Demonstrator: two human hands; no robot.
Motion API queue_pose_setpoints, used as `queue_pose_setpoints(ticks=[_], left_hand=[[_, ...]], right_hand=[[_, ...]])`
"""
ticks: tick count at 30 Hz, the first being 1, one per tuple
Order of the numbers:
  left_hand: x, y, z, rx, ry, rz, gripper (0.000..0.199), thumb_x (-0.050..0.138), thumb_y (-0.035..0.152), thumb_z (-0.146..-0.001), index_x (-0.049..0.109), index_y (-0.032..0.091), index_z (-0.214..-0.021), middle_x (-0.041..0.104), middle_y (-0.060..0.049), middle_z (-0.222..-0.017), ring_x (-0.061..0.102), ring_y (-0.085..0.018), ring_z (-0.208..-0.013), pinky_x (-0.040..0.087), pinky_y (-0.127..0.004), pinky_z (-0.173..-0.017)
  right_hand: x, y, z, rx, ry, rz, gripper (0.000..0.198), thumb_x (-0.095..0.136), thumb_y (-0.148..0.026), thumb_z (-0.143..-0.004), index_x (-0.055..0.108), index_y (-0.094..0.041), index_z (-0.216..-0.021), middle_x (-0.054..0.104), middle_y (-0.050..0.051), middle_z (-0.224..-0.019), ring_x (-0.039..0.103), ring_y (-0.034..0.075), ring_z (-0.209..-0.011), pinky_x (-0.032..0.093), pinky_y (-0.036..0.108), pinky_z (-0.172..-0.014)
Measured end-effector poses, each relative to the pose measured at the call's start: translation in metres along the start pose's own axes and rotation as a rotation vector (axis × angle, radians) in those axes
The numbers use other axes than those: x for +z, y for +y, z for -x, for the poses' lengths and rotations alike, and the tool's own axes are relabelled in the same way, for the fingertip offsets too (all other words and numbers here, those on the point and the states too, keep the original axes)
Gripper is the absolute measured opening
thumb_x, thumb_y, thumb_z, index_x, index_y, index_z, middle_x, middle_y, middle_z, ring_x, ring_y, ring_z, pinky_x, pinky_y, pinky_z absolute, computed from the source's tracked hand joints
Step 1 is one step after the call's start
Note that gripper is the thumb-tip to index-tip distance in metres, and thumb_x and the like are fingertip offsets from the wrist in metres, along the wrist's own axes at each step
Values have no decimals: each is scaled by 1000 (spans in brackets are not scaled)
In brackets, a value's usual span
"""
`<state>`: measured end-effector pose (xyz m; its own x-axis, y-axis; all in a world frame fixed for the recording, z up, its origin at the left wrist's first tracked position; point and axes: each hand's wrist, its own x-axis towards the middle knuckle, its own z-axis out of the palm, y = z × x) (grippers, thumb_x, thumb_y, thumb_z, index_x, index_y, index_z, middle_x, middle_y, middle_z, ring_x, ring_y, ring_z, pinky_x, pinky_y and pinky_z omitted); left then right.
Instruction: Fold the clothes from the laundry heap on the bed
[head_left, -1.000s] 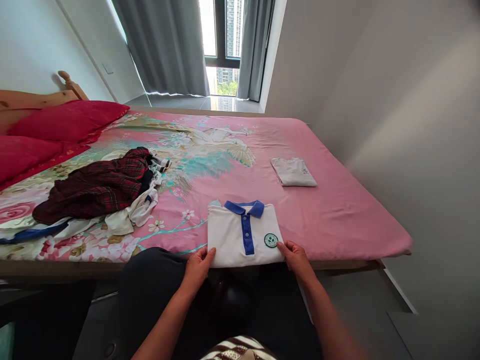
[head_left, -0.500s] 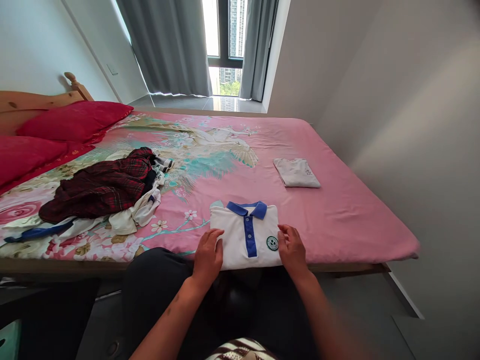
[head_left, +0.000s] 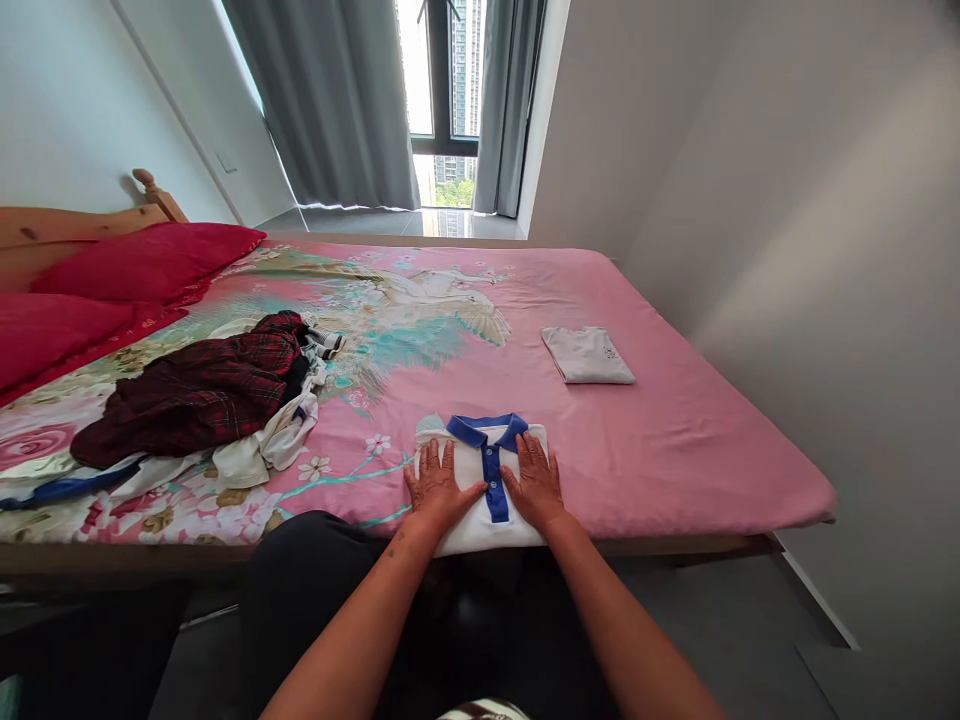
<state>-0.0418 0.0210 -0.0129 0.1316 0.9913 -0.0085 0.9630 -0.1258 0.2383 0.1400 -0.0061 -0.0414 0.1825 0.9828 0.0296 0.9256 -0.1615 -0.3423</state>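
A white polo shirt (head_left: 469, 530) with a blue collar and a blue button placket lies folded at the near edge of the bed, collar pointing away from me. My left hand (head_left: 441, 487) rests flat on its left half, fingers spread. On the right half lies my right hand (head_left: 535, 482), also flat with the fingers apart, covering the round badge on the chest. Both thumbs point in toward the placket. Neither hand grips anything.
Farther right on the pink bedsheet (head_left: 660, 450) lies a folded light shirt (head_left: 589, 355). To the left is a heap of loose clothes with a dark red plaid garment (head_left: 202, 395) on top. Red pillows (head_left: 150, 262) lean by the wooden headboard (head_left: 45, 228).
Both hands have moved from the sides of the polo shirt inward onto its front and now lie flat there. The badge has become hidden. The view has tilted slightly up.
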Motion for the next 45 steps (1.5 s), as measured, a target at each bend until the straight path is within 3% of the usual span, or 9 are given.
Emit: queue_pose_setpoints(ticks=[5, 9, 14, 17, 23, 28, 33, 38, 45], left_hand=[[-6, -4, -9, 94, 47, 7, 72, 44, 59, -84, 30, 22, -145, 17, -11, -155, 8, -29, -143, -1, -58, -111], [6, -12, -15, 46, 30, 78, 70, 45, 58, -84, 31, 27, -144, 17, -8, -155, 9, -30, -143, 0, -60, -110], [16, -32, -5, -40, 183, 236, 82, 54, 55, -79, 31, 9, -142, 26, -20, -150, 20, -32, -140, 20, -49, -112], [17, -45, 11, -85, 188, 363, 78, 56, 47, -78, 33, 4, -139, 40, -22, -141, 34, -32, -133, 29, -44, -109], [-6, -53, 15, -352, -111, 864, 61, 68, 35, -70, 49, 11, -122, 59, -18, -123, 58, -32, -111, 46, -43, -94], [-28, -46, 3, -453, -502, 1419, 53, 74, 29, -66, 54, 14, -112, 70, -15, -99, 69, -29, -80, 56, -40, -69], [-35, -35, 11, -491, -455, 1505, 52, 75, 24, -61, 58, 16, -109, 72, -11, -90, 70, -29, -82, 57, -39, -71], [-39, -23, 16, -615, -708, 1549, 41, 67, 38, -63, 65, 16, -97, 73, -12, -85, 66, -35, -96, 55, -45, -75], [-43, 30, -20, -523, -647, 1581, 49, 76, 36, -53, 67, 18, -97, 73, -15, -88, 66, -38, -93, 55, -51, -73]], right_hand=[[-6, -4, -1, 15, 53, -57, 61, 29, -46, -94, 18, -19, -148, 13, 5, -155, 5, 19, -143, 3, 49, -114], [1, 2, -3, 3, 65, -146, 61, 36, -43, -92, 21, -21, -147, 17, 7, -154, 9, 21, -142, 5, 51, -113], [2, 30, -1, 152, 263, -507, 70, 50, -45, -82, 33, -8, -139, 31, 18, -146, 23, 26, -138, 22, 42, -113], [-7, 51, 7, 307, 208, -790, 69, 57, -43, -76, 36, -12, -135, 41, 18, -139, 44, 26, -126, 38, 39, -103], [-29, 60, 5, 446, -242, -1214, 43, 71, -30, -66, 57, -15, -104, 67, 11, -99, 65, 22, -87, 54, 34, -75], [-37, 47, -6, 436, -383, -1273, 30, 73, -25, -62, 62, -13, -87, 70, 10, -81, 66, 21, -68, 55, 33, -60], [-42, 39, 1, 412, -354, -1452, 35, 65, -22, -64, 58, -14, -97, 70, 6, -81, 65, 19, -65, 54, 31, -58], [-51, 44, 11, 374, -428, -1626, 44, 68, -22, -60, 54, -16, -101, 69, 5, -83, 65, 19, -69, 53, 34, -66], [-103, 91, -17, 218, -337, -1685, 56, 74, -27, -63, 52, -20, -114, 69, 5, -94, 66, 21, -77, 52, 34, -71]])
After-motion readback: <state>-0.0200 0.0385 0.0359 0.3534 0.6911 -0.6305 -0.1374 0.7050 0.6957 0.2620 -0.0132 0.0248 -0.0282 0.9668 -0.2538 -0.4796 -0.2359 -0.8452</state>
